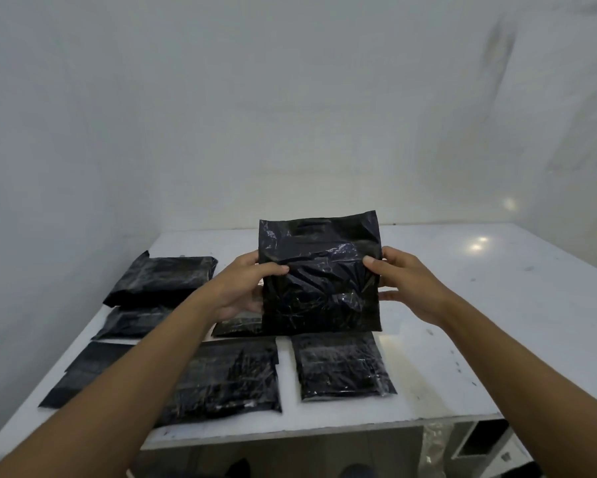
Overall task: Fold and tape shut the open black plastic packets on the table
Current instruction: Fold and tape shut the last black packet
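Observation:
I hold a black plastic packet (319, 274) upright above the white table (462, 305), its top flap standing straight up. My left hand (245, 284) grips its left edge, thumb on the front and fingers behind. My right hand (400, 281) grips the right edge the same way. Several other black packets lie flat on the table: one (341, 367) just below the held one, one (224, 377) partly under my left forearm, and a stack (159, 277) at the far left.
More black packets (83, 370) lie along the table's left side, and one (238, 326) lies partly hidden behind the held packet. A white wall stands close behind and to the left. A metal frame (479, 443) shows below the table's front right edge.

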